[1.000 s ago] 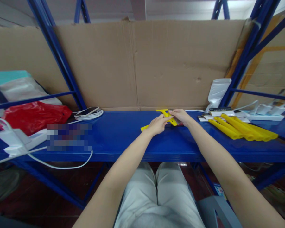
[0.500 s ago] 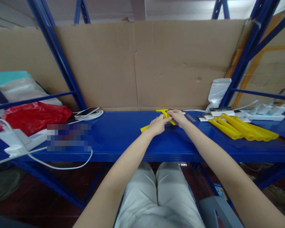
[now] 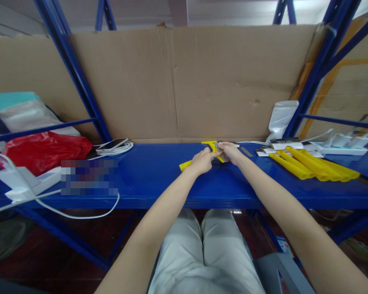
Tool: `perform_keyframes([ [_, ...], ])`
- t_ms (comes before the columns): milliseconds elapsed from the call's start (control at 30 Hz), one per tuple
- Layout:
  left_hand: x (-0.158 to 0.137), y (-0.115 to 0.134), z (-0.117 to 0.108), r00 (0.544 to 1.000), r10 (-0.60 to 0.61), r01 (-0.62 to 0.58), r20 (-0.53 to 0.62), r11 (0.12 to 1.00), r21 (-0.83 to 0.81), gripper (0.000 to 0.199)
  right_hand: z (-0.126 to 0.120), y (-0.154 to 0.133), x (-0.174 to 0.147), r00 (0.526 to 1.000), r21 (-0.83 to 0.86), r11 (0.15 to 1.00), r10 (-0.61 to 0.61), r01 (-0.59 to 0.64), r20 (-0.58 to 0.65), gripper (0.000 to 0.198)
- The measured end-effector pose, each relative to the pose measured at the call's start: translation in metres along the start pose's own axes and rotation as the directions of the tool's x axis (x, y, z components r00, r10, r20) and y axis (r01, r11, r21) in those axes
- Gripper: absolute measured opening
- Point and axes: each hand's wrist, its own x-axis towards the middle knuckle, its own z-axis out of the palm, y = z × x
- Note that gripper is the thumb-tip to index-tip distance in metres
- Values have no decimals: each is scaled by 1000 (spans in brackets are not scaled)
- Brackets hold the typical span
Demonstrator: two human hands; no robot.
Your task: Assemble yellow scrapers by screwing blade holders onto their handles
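A yellow scraper [image 3: 185,165] lies slantwise in my hands above the blue shelf, its handle toward the lower left and its wide head at the upper right. My left hand [image 3: 202,160] is closed around the handle, with a finger stretched toward the head. At the head, my right hand [image 3: 229,152] pinches a thin grey metal blade [image 3: 223,157], which lies against the yellow plastic. My right fingers hide part of the blade. Just right of that hand, another flat grey strip [image 3: 246,152] lies on the shelf.
Several yellow handles [image 3: 313,163] lie in a row at the right, beside small black-and-white packs [image 3: 283,145]. A power strip [image 3: 340,149] sits behind them. On the left are a red bag [image 3: 49,151], a phone [image 3: 112,144] on a coiled cable, and white chargers. Cardboard [image 3: 178,81] closes the back.
The scraper has tilted slightly in my hands, and more of the grey blade shows at its head. The handle end has shifted a little left. Both hands stay nearly in place.
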Motion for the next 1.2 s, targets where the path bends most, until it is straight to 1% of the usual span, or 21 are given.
perform_keyframes([
  [100, -1, 1, -2, 1000, -12, 12, 6, 1000, -9, 44, -8, -3, -3, 990, -63, 995, 88, -81, 109, 19],
  [167, -2, 2, -3, 1000, -17, 17, 11, 1000, -14, 42, -13, -6, -6, 977, -104, 989, 120, -103, 176, 21],
  [233, -2, 3, -4, 1000, -19, 19, 15, 1000, -19, 42, -16, -10, -9, 971, -132, 986, 130, -105, 201, 24],
  [333, -2, 4, -4, 1000, -14, 15, 20, 1000, -20, 42, -17, -15, -13, 974, -161, 981, 138, -109, 180, 26],
  [533, -2, 4, -4, 999, -8, 8, 31, 1000, 14, 42, -15, -19, -18, 984, -242, 964, 137, -106, 115, 23],
  [667, -3, 4, -5, 1000, -15, 14, 24, 999, 28, 42, -14, -19, -16, 979, -225, 967, 155, -122, 135, 18],
  [767, -2, 4, -4, 1000, 3, -3, 22, 1000, 25, 43, -14, -17, -15, 977, -207, 971, 154, -122, 148, 14],
  [933, -1, 3, -3, 999, 25, -26, 23, 999, 24, 46, -11, -16, -16, 982, -191, 975, 136, -110, 131, 21],
  [1067, -1, 3, -3, 999, 19, -20, 31, 999, 35, 46, -10, -15, -17, 985, -191, 977, 115, -89, 127, 25],
  [1200, -1, 4, -3, 999, -2, 1, 39, 999, 37, 46, -9, -11, -14, 987, -240, 969, 82, -48, 135, 26],
])
